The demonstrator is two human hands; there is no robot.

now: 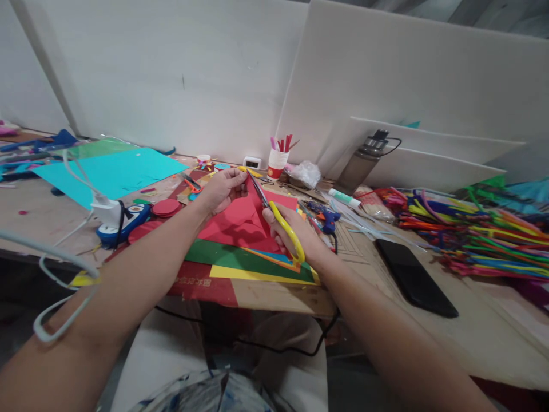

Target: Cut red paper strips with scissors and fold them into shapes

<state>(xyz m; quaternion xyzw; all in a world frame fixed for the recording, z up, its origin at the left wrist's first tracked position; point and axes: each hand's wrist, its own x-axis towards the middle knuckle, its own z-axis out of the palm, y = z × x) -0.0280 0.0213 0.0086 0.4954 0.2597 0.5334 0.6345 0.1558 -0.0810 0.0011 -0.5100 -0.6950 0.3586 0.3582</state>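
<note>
On the pale flat desk, a flat red paper sheet lies over a dark-green paper sheet; above the red sheet, the left hand pinches a raised red paper piece, and the right hand grips yellow-handled metal scissors, blades against that piece. Caution: the left fingertips sit near the blade tips, so a slip of either hand could nick skin, while slack paper could cause a ragged cut.

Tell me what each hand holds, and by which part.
The right hand holds scissors by the yellow handles; the left hand pinches red paper at its far tip.
</note>
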